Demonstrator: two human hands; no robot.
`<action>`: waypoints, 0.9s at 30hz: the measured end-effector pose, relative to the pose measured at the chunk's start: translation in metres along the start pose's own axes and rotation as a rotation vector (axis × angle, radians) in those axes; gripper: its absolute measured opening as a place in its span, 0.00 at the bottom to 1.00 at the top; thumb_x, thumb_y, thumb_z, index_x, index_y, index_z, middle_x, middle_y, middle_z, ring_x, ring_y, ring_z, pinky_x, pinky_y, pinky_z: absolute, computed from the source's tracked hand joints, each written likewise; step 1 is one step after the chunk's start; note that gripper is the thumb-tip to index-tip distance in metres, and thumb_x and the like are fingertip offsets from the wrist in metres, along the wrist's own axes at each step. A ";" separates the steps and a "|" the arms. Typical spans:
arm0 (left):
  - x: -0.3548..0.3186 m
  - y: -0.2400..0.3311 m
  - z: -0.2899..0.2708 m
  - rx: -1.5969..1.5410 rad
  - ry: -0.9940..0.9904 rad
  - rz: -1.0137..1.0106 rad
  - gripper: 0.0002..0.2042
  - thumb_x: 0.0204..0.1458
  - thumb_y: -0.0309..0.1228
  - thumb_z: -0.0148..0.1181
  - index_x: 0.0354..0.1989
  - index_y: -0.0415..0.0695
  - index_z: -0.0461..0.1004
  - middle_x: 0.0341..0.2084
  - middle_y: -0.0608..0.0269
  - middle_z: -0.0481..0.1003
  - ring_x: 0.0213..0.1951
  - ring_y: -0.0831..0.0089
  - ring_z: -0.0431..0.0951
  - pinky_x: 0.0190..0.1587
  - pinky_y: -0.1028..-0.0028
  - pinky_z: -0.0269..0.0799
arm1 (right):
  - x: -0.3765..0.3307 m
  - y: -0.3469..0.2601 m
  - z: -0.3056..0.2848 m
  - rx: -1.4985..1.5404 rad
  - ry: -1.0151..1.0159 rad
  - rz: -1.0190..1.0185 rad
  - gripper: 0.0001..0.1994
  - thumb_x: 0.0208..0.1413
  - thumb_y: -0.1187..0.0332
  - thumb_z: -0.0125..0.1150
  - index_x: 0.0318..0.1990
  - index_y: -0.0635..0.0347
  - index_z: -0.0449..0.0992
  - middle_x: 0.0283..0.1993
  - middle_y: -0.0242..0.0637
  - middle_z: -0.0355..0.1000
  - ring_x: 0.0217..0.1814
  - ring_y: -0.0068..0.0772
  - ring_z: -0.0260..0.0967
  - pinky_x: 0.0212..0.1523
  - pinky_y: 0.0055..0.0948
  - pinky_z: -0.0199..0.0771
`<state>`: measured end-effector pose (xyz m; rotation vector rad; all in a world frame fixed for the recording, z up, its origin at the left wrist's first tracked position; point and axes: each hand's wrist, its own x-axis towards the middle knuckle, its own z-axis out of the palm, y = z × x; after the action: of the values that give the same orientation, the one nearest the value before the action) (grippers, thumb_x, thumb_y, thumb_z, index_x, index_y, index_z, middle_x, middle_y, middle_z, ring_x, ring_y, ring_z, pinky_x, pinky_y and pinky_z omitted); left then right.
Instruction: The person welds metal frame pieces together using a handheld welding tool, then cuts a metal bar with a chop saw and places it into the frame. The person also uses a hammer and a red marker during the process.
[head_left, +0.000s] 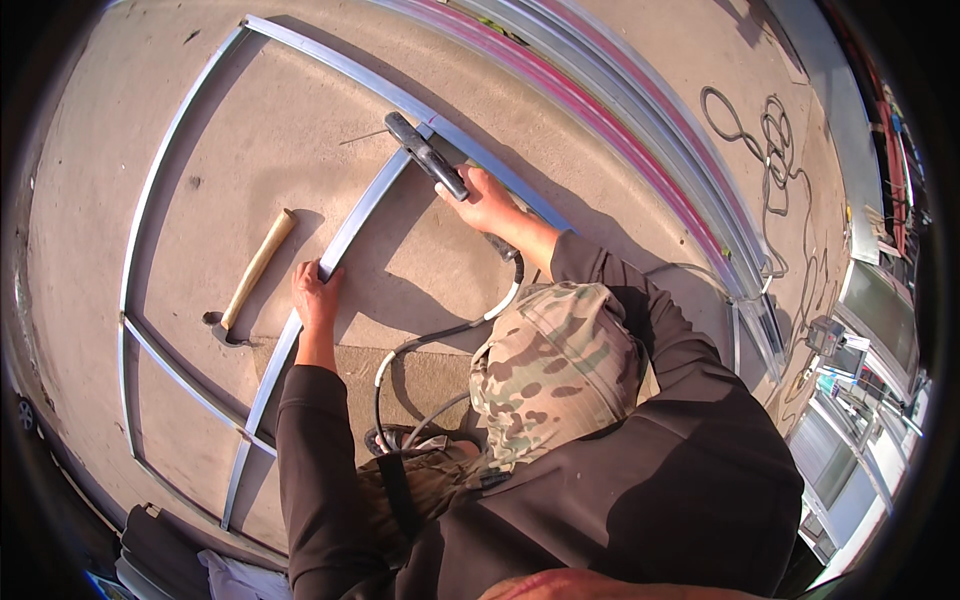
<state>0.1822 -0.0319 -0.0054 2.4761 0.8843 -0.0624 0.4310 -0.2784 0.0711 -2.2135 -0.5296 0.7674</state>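
My right hand is wrapped round a dark welding electrode holder, and a thin electrode sticks out of its far end to the left. The holder is above the joint where the middle bar meets the far side of a metal frame; I cannot tell whether it touches. My left hand grips the middle bar of that frame, nearer to me. From the holder a dark cable with white wrapped sections curves down toward my legs. A hammer with a wooden handle lies inside the frame, left of my left hand.
Long metal profiles, some with pink surfaces, lie in a bundle beyond the frame. A coiled cable rests on the concrete floor at the right. Glazed panels stand at the far right. A cross bar spans the frame's left part.
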 end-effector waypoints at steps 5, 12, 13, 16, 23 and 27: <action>0.000 0.001 0.000 0.007 0.054 0.041 0.21 0.42 0.35 0.72 0.45 0.39 0.79 0.41 0.54 0.76 0.46 0.55 0.74 0.52 0.63 0.70 | -0.002 -0.005 -0.002 0.002 -0.011 0.078 0.18 0.58 0.54 0.60 0.37 0.64 0.75 0.29 0.50 0.75 0.36 0.53 0.76 0.36 0.45 0.71; -0.001 0.001 0.000 -0.007 0.037 0.019 0.21 0.42 0.36 0.72 0.45 0.40 0.79 0.41 0.55 0.76 0.46 0.56 0.74 0.51 0.63 0.70 | -0.002 0.002 -0.002 0.020 -0.004 0.045 0.17 0.58 0.55 0.60 0.37 0.63 0.74 0.28 0.49 0.74 0.35 0.52 0.75 0.36 0.43 0.71; -0.001 0.001 0.000 -0.006 0.047 0.023 0.21 0.42 0.36 0.72 0.45 0.40 0.79 0.41 0.55 0.76 0.46 0.56 0.74 0.51 0.63 0.70 | -0.003 0.004 -0.002 0.034 0.000 0.045 0.17 0.58 0.55 0.60 0.37 0.63 0.74 0.28 0.49 0.74 0.34 0.51 0.75 0.36 0.43 0.71; -0.003 0.004 -0.002 0.012 0.043 0.015 0.21 0.42 0.36 0.72 0.45 0.40 0.79 0.40 0.56 0.76 0.45 0.56 0.74 0.50 0.63 0.70 | -0.003 0.007 0.001 0.009 -0.007 0.037 0.16 0.58 0.55 0.60 0.36 0.63 0.74 0.27 0.48 0.73 0.34 0.50 0.75 0.35 0.42 0.70; -0.002 0.008 -0.006 0.018 0.036 0.011 0.20 0.43 0.36 0.72 0.45 0.41 0.79 0.40 0.56 0.76 0.45 0.56 0.74 0.50 0.63 0.70 | -0.024 0.010 -0.003 0.157 -0.077 0.044 0.16 0.58 0.57 0.59 0.30 0.63 0.72 0.24 0.45 0.70 0.31 0.47 0.72 0.33 0.42 0.68; -0.002 0.006 -0.005 -0.008 0.029 0.008 0.20 0.44 0.37 0.71 0.45 0.41 0.79 0.40 0.56 0.76 0.46 0.56 0.74 0.51 0.63 0.70 | -0.049 0.016 -0.006 0.197 -0.055 0.045 0.16 0.60 0.57 0.57 0.30 0.63 0.72 0.20 0.41 0.68 0.23 0.41 0.70 0.29 0.39 0.67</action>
<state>0.1838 -0.0341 0.0022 2.4791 0.8849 -0.0197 0.4010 -0.3197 0.0808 -2.0327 -0.4137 0.8683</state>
